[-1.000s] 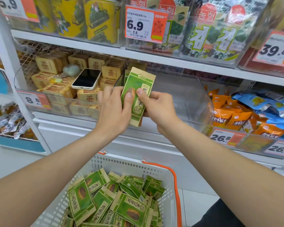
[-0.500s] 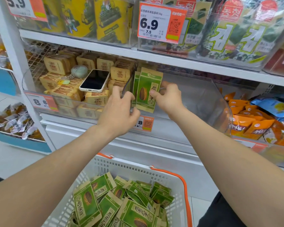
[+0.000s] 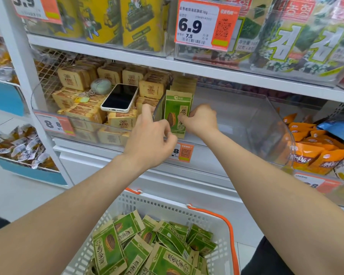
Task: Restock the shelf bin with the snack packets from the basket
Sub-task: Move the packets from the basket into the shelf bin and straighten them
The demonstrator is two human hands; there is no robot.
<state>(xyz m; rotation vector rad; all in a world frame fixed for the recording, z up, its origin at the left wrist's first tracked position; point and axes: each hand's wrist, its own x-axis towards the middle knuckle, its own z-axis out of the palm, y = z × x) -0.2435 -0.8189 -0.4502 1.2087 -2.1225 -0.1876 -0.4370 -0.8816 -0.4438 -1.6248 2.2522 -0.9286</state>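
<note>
White shop shelving [image 3: 207,71], middle tier: clear plastic shelf bin [image 3: 266,124]. One green paper snack packet [image 3: 177,110] stands upright at the bin's left end, with others stacked behind it. Its right edge is pinched by the right hand [image 3: 202,121]. Curled at its lower left corner, the left hand [image 3: 149,141]; grip not discernible. Below, white plastic basket [image 3: 167,207] holds loose green packets [image 3: 167,245].

Snack packets [image 3: 178,108] stand upright at the left end of the shelf bin [image 3: 266,126], against its left wall. The left hand [image 3: 149,141] is at the front rim and the right hand [image 3: 203,121] touches their right side. In the next bin to the left, a phone [image 3: 120,98] lies on boxes [image 3: 119,121]. The basket [image 3: 167,207] sits below and in front, with loose packets [image 3: 147,247] piled inside.
</note>
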